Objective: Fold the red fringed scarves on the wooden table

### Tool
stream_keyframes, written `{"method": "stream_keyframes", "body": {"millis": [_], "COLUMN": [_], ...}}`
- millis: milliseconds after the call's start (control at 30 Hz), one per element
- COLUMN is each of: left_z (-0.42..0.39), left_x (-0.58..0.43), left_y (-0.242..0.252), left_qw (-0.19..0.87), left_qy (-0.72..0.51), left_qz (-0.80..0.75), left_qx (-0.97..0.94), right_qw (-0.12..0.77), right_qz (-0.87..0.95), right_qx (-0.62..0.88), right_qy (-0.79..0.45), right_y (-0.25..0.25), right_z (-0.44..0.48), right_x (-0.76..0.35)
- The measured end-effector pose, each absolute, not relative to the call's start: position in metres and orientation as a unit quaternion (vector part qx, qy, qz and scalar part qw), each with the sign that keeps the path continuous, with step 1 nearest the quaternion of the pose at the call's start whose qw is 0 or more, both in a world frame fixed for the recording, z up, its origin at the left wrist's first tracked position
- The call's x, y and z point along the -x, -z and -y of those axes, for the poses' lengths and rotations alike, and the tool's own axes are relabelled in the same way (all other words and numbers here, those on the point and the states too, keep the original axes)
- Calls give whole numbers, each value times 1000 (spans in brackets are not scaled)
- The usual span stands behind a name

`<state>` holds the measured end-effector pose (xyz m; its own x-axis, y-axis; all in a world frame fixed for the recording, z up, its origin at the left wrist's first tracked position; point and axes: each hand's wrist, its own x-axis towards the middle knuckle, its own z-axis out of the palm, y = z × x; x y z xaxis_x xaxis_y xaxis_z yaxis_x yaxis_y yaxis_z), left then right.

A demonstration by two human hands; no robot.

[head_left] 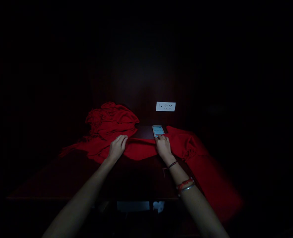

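Left hand [118, 146] and right hand [163, 145] both pinched on the red cloth [141, 150], edge near-straight between them. Clocking from mid-grip on my feed: cloth bunches into a heap at 10-11, fringe showing, and runs out to 4. Phone [158, 131], screen lit, between 1 and 2, just beyond right hand. Wall socket panel [165, 106] at 1, farther. Dark table [62, 177] underneath.
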<state>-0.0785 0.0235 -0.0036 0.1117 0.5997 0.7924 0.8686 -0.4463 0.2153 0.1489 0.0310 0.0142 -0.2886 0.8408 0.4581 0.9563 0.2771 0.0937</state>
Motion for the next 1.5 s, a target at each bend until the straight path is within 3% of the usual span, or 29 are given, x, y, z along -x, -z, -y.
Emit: {"method": "stream_keyframes", "body": {"millis": [200,367,467,567,700,800,933,1000,1067,1133,1267,1300,1400,1500], "left_z": [-26,-20,-20,-23,-32,-42,-56,-62,-68,-71,-67,-64,-54,-44], "left_x": [88,113,143,158,136,108,85,78,75,75,100,110,137,130], "left_y": [-13,-85,-122,-119,-71,-40,-23,-16,-7,2,2,-2,-16,-30], "left_qw": [168,136,166,197,140,58,-52,-55,-12,48,148,168,194,130], "left_qy": [507,610,637,547,286,183,155,128,100,80,74,90,189,256], "left_qz": [545,561,574,639,707,642,454,404,421,489,630,656,730,720], "left_qx": [647,543,487,503,631,742,876,904,902,867,759,730,628,632], "right_qw": [152,180,165,101,75,140,365,468,507,422,40,-21,-49,24], "right_qz": [749,773,789,783,775,774,688,636,656,761,830,816,739,725], "right_qx": [628,597,582,610,627,617,626,610,556,492,552,574,671,688], "right_qy": [148,118,103,63,23,32,49,56,59,9,-72,-66,-33,-24], "right_y": [-50,-93,-85,-48,-8,-13,-69,-107,-138,-153,-131,-117,-73,-38], "right_z": [-23,-19,-17,-14,-11,-18,-44,-61,-74,-78,-56,-47,-23,-13], "right_x": [-165,-172,-173,-166,-149,-147,-177,-201,-221,-231,-227,-225,-221,-216]}}
